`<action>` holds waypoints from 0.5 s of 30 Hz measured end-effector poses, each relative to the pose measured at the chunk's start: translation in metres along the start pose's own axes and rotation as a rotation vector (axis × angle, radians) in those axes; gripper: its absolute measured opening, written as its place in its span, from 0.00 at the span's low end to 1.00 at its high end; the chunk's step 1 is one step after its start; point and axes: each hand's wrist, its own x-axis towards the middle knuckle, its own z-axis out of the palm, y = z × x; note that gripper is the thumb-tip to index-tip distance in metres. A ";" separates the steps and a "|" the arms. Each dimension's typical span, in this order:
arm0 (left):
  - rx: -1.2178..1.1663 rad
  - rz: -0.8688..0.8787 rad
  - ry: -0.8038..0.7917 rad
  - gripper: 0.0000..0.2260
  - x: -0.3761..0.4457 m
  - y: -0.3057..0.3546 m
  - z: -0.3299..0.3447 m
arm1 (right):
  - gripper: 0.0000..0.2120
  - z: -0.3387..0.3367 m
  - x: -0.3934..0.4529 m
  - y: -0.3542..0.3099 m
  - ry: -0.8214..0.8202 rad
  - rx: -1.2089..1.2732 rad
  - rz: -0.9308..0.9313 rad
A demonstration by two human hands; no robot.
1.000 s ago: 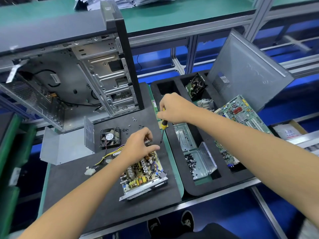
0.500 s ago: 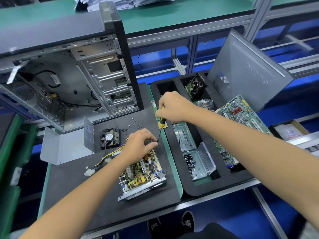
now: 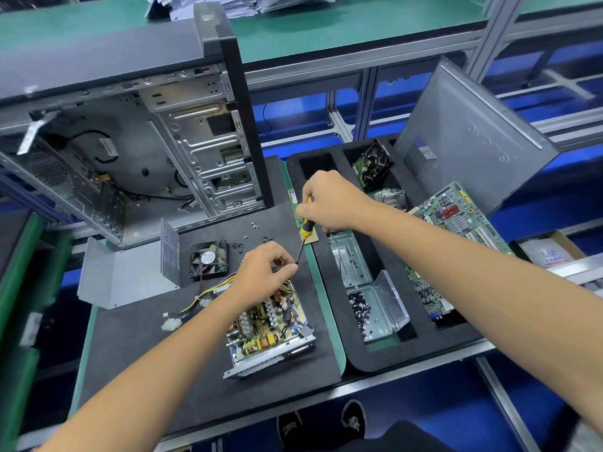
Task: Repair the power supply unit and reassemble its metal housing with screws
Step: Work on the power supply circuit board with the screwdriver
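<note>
The supply [image 3: 270, 324] lies open below the left fingers, board bare; its cover [image 3: 130, 275] sits well left of them, so closing and screwing remain, by my guess. Left hand [image 3: 261, 272] pinches something small, too small to name, at the driver [image 3: 302, 236] tip. Beyond, right hand [image 3: 329, 203] curls round the handle, loose screws [image 3: 257, 233] near

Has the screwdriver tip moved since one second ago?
Yes. The screwdriver tip has swung left, away from the green mat edge, to the left hand fingertips.
</note>
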 end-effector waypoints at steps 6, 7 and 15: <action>-0.023 -0.009 -0.009 0.05 -0.001 -0.001 -0.001 | 0.10 0.001 0.002 -0.001 -0.006 0.018 0.003; -0.024 -0.013 -0.007 0.05 -0.001 -0.001 -0.001 | 0.10 0.001 0.002 -0.002 -0.004 0.016 0.002; -0.043 -0.021 0.015 0.03 0.000 -0.006 0.000 | 0.11 -0.001 0.004 -0.002 0.007 0.017 0.014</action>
